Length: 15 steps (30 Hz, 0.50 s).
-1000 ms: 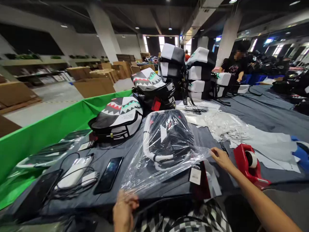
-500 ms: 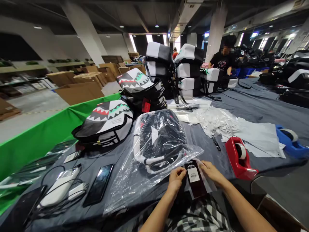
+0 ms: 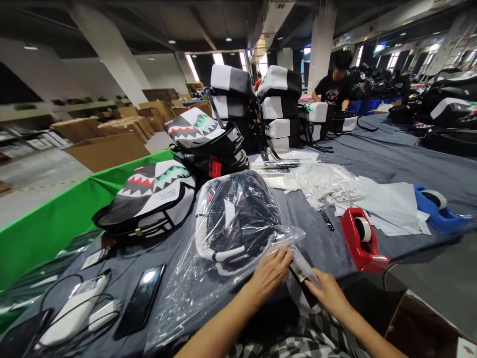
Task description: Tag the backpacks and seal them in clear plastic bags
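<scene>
A dark hang tag [image 3: 310, 294] with a white barcode label lies partly inside a small clear plastic sleeve [image 3: 295, 294], tilted in front of me. My left hand [image 3: 271, 272] is closed at the sleeve's upper left edge, its fingertips curled over the plastic. My right hand [image 3: 331, 291] pinches the tag and sleeve from the right, thumb on top. Just beyond my left hand, a black-and-white backpack [image 3: 238, 214] lies in a large clear plastic bag [image 3: 179, 293]. The bag's loose edge reaches my left fingers.
Several shark-mouth backpacks [image 3: 149, 194] lie to the left and behind. A red tape dispenser [image 3: 363, 243] and a blue one [image 3: 441, 209] stand right. Crumpled plastic [image 3: 324, 181] lies mid-table. A phone [image 3: 140, 301] and cabled power bank [image 3: 74, 313] sit left. A co-worker [image 3: 333, 92] stands across.
My left hand has moved over the top of the tag and sleeve, covering part of them. My right hand has shifted down along the tag, which is now more tilted. The view has turned slightly right.
</scene>
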{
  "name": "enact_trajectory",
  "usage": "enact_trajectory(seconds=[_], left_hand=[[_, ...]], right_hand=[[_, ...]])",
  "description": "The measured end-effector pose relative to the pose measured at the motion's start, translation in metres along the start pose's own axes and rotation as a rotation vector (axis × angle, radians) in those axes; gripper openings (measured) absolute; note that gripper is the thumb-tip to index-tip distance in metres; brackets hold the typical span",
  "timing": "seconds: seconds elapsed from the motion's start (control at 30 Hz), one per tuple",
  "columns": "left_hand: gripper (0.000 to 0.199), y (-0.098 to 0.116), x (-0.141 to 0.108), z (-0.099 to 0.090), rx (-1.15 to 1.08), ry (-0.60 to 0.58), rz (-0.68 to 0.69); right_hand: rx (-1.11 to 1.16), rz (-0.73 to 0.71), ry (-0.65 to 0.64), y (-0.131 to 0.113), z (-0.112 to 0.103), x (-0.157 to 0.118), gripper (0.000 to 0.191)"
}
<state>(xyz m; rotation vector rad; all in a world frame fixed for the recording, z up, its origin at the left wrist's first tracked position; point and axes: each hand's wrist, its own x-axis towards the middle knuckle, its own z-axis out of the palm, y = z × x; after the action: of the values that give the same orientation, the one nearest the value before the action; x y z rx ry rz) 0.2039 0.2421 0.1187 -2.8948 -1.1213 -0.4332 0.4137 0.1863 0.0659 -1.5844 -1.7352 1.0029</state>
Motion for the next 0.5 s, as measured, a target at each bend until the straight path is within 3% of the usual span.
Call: enact_trajectory(seconds=[0.1,0.17,0.2,0.27,0.37,0.43,0.5], left_hand=[[0.025,-0.008,0.039,-0.017,0.095,-0.045,0.476],[0.006,-0.010,0.060,-0.013,0.090,-0.142,0.647],[0.007,-0.011,0.067,-0.009,0.087,-0.186,0.699],[0.021,-0.012,0.071,0.002,0.090,-0.242,0.761],[0.026,-0.014,0.061,0.011,0.113,-0.272,0.784],[0.024,-0.015,0.049,0.010,0.131,-0.289,0.778],[0.019,-0.014,0.036,0.005,0.147,-0.297,0.753]], right_hand=[[-0.113,-0.012,0.047,0.002,0.010,-0.023,0.020],[-0.181,-0.031,0.042,0.007,0.019,-0.040,0.021],[-0.207,-0.061,0.025,0.009,0.021,-0.048,0.022],[-0.229,-0.170,-0.062,0.011,0.015,-0.059,0.023],[-0.190,-0.329,-0.159,-0.004,-0.022,-0.056,0.021],[-0.152,-0.412,-0.042,-0.024,-0.051,-0.037,0.023],[-0.197,-0.539,0.183,-0.045,-0.068,-0.004,0.033]])
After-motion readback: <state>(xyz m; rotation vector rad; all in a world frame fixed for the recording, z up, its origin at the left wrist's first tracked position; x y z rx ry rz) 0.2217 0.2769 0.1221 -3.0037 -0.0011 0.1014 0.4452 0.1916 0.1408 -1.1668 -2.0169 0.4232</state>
